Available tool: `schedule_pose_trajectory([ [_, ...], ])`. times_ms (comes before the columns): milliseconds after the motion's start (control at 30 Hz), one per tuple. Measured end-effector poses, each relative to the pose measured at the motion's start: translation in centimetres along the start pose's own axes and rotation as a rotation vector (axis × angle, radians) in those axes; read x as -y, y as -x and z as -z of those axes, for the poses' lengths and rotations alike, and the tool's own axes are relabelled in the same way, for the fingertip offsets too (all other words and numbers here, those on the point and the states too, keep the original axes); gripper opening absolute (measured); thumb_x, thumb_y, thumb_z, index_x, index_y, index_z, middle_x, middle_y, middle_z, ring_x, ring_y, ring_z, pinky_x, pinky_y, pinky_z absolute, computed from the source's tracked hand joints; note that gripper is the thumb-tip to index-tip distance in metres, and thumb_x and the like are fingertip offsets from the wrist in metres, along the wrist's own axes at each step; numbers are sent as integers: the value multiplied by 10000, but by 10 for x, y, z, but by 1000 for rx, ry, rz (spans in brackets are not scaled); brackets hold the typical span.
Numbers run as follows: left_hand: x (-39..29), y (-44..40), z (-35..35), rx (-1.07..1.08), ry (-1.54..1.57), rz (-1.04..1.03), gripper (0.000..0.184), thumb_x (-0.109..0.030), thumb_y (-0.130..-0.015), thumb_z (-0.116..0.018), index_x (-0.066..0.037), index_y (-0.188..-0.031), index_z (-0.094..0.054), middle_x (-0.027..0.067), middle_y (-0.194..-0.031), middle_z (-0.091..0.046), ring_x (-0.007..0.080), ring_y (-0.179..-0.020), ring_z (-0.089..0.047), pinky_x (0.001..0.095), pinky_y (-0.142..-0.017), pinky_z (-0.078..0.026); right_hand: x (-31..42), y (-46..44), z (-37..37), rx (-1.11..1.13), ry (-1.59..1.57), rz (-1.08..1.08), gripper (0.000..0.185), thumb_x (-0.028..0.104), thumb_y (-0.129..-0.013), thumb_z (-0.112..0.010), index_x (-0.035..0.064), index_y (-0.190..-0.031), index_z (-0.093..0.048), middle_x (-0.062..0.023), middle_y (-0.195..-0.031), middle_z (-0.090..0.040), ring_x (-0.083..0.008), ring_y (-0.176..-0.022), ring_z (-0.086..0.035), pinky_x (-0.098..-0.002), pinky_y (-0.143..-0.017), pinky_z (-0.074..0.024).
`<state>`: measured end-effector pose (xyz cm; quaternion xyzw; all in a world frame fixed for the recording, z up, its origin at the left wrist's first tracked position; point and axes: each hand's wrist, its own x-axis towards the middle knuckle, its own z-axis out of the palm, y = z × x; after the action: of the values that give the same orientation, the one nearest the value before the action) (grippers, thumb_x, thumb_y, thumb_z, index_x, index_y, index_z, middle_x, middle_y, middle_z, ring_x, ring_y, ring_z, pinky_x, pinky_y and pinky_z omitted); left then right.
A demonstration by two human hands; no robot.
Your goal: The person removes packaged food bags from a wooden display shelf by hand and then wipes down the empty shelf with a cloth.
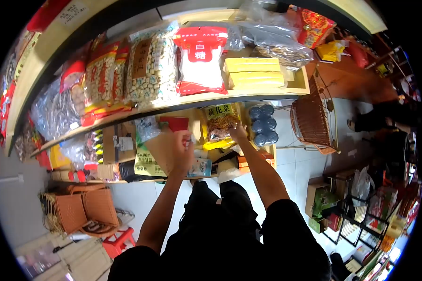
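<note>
A: Start with the right hand (238,133).

B: Its fingers touch the right edge of the yellow packet (219,123); I can't tell whether they've closed on it. The left hand (182,152) is blurred, fingers bent, near a red item (174,123). Whether it holds anything, I can't tell.

A: And the packet sits where?

B: Take the red-and-white sugar bag (201,70) on the upper shelf as landmark. The packet lies on the lower shelf, below that bag in view and slightly right of it.

A: How would you handle it well?

B: With a broad hold, thumb on the front, fingers beneath. Pinching one corner would probably let the loose contents slump. I'd keep it low, too, clear of the upper shelf's edge below the sugar bag.

A: Which way does it point?

B: Printed front towards the camera, lettered end towards the sugar bag. The long axis seems to run from there towards the person, top leaning a little left, though the shelf may hide the tip.

A: Farther out?

B: Wrapped dark cylinders (263,124) below and right of the sugar bag, a green pouch (147,161) below and left, a woven basket (309,117) well to its right.
</note>
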<state>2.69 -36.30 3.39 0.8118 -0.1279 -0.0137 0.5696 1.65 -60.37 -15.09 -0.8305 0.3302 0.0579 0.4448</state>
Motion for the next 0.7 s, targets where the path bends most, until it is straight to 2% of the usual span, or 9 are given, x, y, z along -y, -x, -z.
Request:
schedule_pose_trajectory([
  [33,39,4,-8,67,-71,16,318,16,-782,-589,-10,-1095,-539,106,-1001,-590,197,-927,-578,308,-852,-462,-4,-4,-1,36,-48,-40,676,311,-799,-632,87,-1374,-356,-319,-1382,-422,-528,-1378,-204,-504,-1114,-272],
  [133,115,8,-29,219,-92,302,383,-71,-808,-603,-4,-1171,-503,132,-1050,-600,222,-930,-591,335,-834,-477,-10,-18,0,75,-65,-102,717,313,-800,-624,92,-1401,-301,-327,-1387,-408,-534,-1377,-208,-503,-1109,-281],
  [300,160,-10,-61,299,-162,649,477,-159,-791,-643,1,-1214,-493,184,-1121,-610,258,-937,-633,357,-817,-501,-48,-55,-27,149,-232,-148,672,200,-785,-631,65,-1350,-292,-309,-1249,-507,-462,-1207,-489,-502,-953,-457],
  [333,158,-16,-67,299,-156,743,493,-165,-782,-653,1,-1220,-498,181,-1106,-616,242,-921,-631,349,-807,-499,-52,-55,-33,91,-180,-81,658,171,-785,-630,74,-1338,-285,-277,-1158,-547,-406,-1052,-572,-491,-826,-510],
  [433,143,-29,-78,334,-33,811,501,-156,-758,-675,6,-1205,-516,163,-1079,-621,228,-908,-621,341,-783,-492,-79,-71,-53,156,-192,57,654,130,-793,-627,101,-1334,-260,-211,-978,-601,-303,-777,-662,-450,-613,-565],
  [500,161,-32,-85,416,34,792,524,-186,-772,-674,0,-1231,-504,153,-1093,-617,233,-952,-612,333,-810,-482,-49,-47,-26,230,-515,-157,672,113,-827,-611,157,-1366,-213,-142,-819,-625,-191,-520,-630,-378,-463,-555],
  [567,201,-28,-92,423,102,669,497,-218,-805,-658,-7,-1226,-499,147,-1119,-603,244,-967,-611,331,-840,-477,-19,-33,-2,298,-495,-194,673,111,-832,-609,156,-1372,-208,-133,-788,-621,-201,-527,-632,-375,-462,-552],
  [667,200,-37,-84,435,-51,746,491,-193,-758,-710,6,-1174,-541,106,-1021,-623,228,-896,-606,336,-773,-483,2,-17,11,338,-482,-295,691,104,-840,-607,158,-1395,-199,-123,-745,-615,-211,-517,-621,-355,-446,-530],
  [700,177,-35,-78,359,124,778,506,-276,-787,-714,4,-1172,-544,104,-1026,-626,225,-928,-605,342,-783,-490,5,-13,13,334,-448,-272,693,137,-846,-598,162,-1412,-198,-142,-755,-625,-224,-518,-634,-356,-439,-533],
])
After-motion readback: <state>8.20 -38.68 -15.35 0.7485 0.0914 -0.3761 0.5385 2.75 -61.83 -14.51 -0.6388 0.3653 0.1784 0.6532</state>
